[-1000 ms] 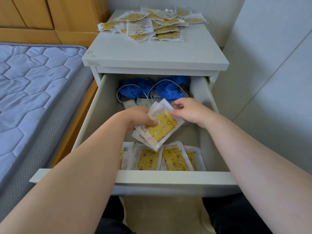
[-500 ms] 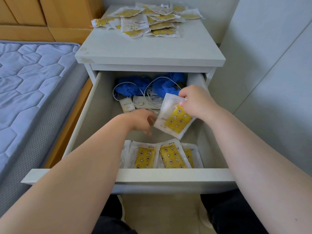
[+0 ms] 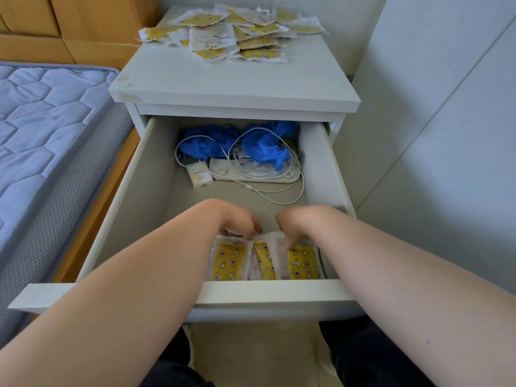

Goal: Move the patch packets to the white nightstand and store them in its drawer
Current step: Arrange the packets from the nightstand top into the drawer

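The white wooden nightstand [image 3: 234,88] has its drawer [image 3: 134,191] pulled out. My left hand [image 3: 237,219] and right hand [image 3: 296,222] sit side by side, fingers [image 3: 252,227] bent down onto the yellow-and-white plastic patch packets [image 3: 230,261] just under them, against the front wall [image 3: 268,291]; I can't tell if they pinch. I should line them up snug. Past my fingers there's room before the thin white cable [image 3: 279,197]. A heap of more packets [image 3: 231,32] waits far beyond, on top.

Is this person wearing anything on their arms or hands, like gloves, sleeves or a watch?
No gloves: the left hand and the right hand are bare. No ring, watch or bracelet shows on the parts in view, though the fingers are mostly hidden. Both forearms are bare too, with no sleeve before the picture's edge. Dark trousers show at the bottom.
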